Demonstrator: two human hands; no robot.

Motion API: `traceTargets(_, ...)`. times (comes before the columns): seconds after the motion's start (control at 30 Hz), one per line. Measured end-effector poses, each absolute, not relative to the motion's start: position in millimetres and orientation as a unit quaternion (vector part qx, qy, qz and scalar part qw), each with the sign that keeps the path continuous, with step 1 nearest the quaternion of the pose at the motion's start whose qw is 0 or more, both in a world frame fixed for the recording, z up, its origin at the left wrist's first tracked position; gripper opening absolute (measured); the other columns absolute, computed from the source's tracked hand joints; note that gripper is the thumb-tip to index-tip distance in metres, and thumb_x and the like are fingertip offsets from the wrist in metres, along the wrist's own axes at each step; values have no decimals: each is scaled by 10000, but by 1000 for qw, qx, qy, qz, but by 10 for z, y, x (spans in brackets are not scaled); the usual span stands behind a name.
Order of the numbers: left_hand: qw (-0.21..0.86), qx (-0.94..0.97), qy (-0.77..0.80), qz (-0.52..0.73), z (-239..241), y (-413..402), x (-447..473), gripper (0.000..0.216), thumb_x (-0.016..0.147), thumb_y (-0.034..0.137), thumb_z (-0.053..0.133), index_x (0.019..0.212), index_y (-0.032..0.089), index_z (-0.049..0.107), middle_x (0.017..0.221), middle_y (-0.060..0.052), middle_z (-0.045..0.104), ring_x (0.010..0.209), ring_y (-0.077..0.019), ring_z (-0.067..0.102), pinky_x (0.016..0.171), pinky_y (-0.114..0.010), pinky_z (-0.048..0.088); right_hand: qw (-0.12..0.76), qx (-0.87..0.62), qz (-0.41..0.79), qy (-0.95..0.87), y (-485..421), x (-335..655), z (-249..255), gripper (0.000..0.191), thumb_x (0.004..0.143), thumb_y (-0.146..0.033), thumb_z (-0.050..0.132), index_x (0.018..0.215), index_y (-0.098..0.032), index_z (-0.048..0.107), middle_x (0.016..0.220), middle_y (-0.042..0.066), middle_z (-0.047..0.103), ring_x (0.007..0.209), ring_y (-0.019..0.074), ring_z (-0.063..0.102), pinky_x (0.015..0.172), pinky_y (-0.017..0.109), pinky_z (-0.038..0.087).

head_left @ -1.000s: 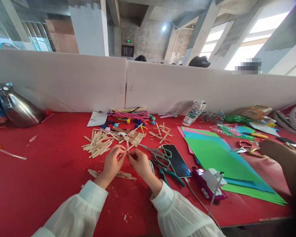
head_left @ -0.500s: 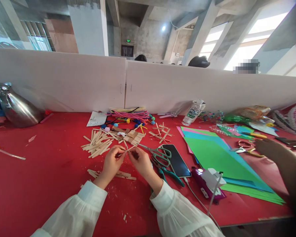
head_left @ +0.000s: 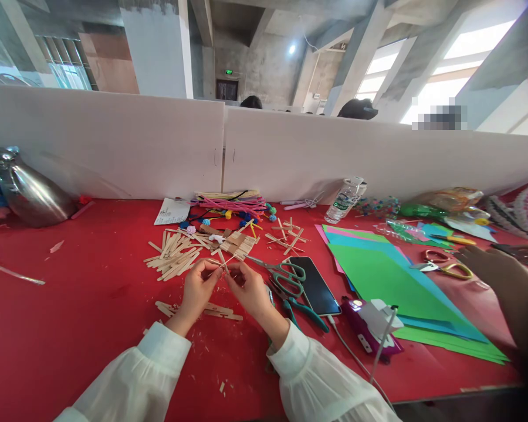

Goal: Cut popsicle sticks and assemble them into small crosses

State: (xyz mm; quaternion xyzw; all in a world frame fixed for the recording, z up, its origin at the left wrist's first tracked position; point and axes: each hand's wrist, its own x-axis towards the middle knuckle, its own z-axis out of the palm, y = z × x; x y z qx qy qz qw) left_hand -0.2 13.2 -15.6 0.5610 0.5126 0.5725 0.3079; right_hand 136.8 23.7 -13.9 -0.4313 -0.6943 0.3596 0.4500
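My left hand [head_left: 199, 288] and my right hand [head_left: 249, 287] meet above the red table, fingertips almost touching. Each is closed in a pinch on thin wooden craft sticks [head_left: 223, 262], which cross between them; the fingers hide part of the sticks. Just beyond lies a loose pile of craft sticks [head_left: 171, 258], beside a flat panel of sticks [head_left: 240, 243]. Under my left wrist are notched sticks [head_left: 224, 315]. Green-handled scissors [head_left: 288, 280] and teal-handled pliers [head_left: 310, 315] rest right of my right hand.
A phone [head_left: 317, 287] and a purple device with a white charger [head_left: 381, 319] lie to the right, near green paper sheets [head_left: 391, 281]. Another person's hand [head_left: 479, 261] is by red-and-gold scissors [head_left: 455, 269]. A water bottle [head_left: 345, 200] and steel jug [head_left: 35, 190] stand near the white partition [head_left: 114, 146].
The stick at my right fingertips has turned from slanting sideways to more upright. My hands have barely shifted. The other person's hand has drawn slightly right, uncovering more of the gold scissor handle.
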Motion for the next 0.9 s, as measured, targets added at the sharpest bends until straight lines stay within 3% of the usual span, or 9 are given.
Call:
traceTargets(0.23,260,581,510,578,-151,135,-1,126,744,282,579,697,171,542,723,-9,591,678,-130,566,634,-243,461,444,-458,320,-700,236,1367,-155,155,768,-270,495,871,-179,568,662,19,621,551,137,558,507,227,409)
traceTargets(0.47,238,586,501,591,-139,146,3,98,733,250,575,680,174,545,717,-12,597,678,-131,574,634,-244,466,451,-437,377,-681,244,1358,-190,136,781,-276,461,850,-181,531,655,12,609,532,129,557,497,222,430)
traceTargets(0.67,246,581,496,596,-137,130,24,115,727,273,591,683,172,558,733,-17,594,699,-134,579,647,-249,469,442,-446,304,-717,210,1311,-200,109,786,-243,455,848,-188,528,722,37,649,605,147,602,549,235,445)
traceTargets(0.77,282,554,503,600,-147,132,28,153,700,309,623,678,168,568,721,-15,601,682,-136,581,642,-255,474,432,-444,280,-734,183,1323,-137,127,801,-253,453,855,-182,544,765,54,661,627,153,606,557,236,442)
traceTargets(0.9,407,467,501,604,-189,181,16,235,634,361,685,682,155,582,699,-13,636,644,-132,598,649,-275,495,458,-456,255,-719,221,1435,-48,214,851,-319,414,865,-177,574,744,50,647,622,143,582,564,233,432)
